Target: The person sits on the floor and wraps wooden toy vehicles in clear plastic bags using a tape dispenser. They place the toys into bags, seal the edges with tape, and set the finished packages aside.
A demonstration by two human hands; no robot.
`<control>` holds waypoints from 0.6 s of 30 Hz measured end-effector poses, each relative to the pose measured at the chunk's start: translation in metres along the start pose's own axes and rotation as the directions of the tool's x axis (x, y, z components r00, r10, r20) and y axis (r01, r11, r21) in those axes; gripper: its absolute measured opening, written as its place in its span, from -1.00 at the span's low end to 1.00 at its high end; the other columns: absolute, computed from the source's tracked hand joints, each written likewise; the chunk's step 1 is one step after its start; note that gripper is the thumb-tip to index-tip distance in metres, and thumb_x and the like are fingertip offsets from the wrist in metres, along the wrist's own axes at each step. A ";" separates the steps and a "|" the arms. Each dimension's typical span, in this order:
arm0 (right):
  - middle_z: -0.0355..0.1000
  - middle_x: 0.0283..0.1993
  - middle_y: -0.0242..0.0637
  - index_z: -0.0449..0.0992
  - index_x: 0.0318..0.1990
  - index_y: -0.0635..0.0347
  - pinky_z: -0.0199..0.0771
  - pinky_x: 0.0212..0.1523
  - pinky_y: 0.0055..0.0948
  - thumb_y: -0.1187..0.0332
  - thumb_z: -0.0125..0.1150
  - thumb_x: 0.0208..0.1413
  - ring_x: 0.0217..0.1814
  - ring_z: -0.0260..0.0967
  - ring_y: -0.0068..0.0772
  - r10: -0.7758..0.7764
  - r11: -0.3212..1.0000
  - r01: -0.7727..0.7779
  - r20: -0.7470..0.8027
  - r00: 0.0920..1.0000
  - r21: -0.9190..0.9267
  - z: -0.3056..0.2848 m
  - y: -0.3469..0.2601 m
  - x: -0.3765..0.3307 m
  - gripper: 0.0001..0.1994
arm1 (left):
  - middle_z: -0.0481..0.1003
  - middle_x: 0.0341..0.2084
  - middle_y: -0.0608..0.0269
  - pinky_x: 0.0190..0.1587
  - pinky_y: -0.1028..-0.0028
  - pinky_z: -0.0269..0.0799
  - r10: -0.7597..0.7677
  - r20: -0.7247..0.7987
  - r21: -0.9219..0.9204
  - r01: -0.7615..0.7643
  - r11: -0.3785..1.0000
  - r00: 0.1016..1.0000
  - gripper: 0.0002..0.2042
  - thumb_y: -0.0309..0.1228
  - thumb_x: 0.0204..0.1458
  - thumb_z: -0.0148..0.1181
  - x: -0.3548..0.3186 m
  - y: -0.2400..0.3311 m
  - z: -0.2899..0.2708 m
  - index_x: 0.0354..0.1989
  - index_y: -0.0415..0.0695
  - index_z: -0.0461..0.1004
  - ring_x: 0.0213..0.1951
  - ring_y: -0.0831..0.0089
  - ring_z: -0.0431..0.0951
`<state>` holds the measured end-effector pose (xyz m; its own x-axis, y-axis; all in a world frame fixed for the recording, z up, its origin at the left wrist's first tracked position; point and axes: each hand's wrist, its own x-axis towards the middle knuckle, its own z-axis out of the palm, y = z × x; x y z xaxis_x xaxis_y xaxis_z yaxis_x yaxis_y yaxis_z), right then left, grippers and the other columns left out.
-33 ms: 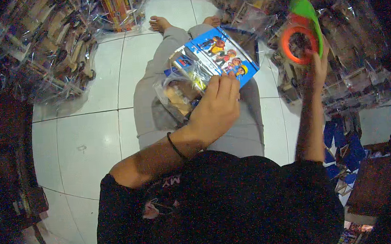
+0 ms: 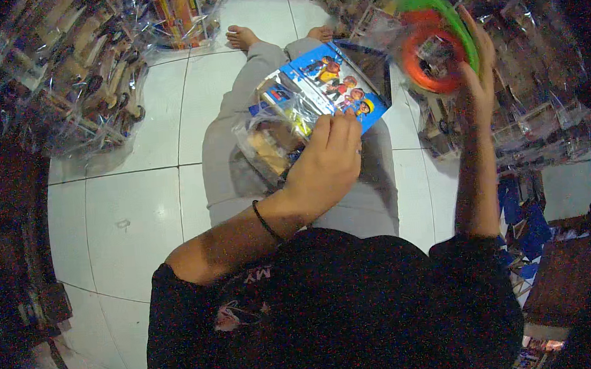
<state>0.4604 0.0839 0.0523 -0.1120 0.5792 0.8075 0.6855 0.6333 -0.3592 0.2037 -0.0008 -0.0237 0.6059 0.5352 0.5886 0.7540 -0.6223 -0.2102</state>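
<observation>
Across my lap lies a clear plastic package (image 2: pixel 268 145) with light wooden pieces inside and a blue printed card (image 2: pixel 333 84) with cartoon figures at its upper end. My left hand (image 2: pixel 327 151), a dark band on its wrist, is closed on the card's lower edge, fingers bent over it. Off to the right, my right hand (image 2: pixel 479 76) is raised and closed round a green tape dispenser (image 2: pixel 445 16) with an orange hub, blurred by motion. The dispenser is held apart from the package.
Plastic-wrapped wooden goods are stacked at the far left (image 2: pixel 86 76) and far right (image 2: pixel 524 90). An orange-and-yellow box (image 2: pixel 181 16) in clear wrap stands at the back. Blue-and-white pieces (image 2: pixel 521 229) lie by my right side, beside a brown box (image 2: pixel 563 281). White floor tiles (image 2: pixel 134 204) surround me.
My right hand has shifted slightly with the tape dispenser, which has swung to the left and blurred. My left hand and the package have stayed in place.
</observation>
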 end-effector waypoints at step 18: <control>0.41 -0.01 -0.10 0.42 -0.01 0.31 0.11 0.18 -0.21 0.37 0.18 -0.10 0.08 0.30 -0.23 0.129 0.936 0.284 0.954 0.271 -0.207 0.158 -0.077 0.149 -0.57 | 0.36 -0.44 0.18 -0.01 0.29 0.21 0.065 -0.124 0.097 -0.053 0.994 0.990 -0.78 -0.32 -0.14 0.00 0.002 -0.011 0.016 -0.50 -0.19 0.52 -0.25 0.29 0.32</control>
<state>0.2773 0.2026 0.1264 -0.6283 0.7283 -0.2734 0.7589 0.6511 -0.0096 0.2003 0.0160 -0.0329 0.6175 0.4188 0.6658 0.7419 -0.5914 -0.3160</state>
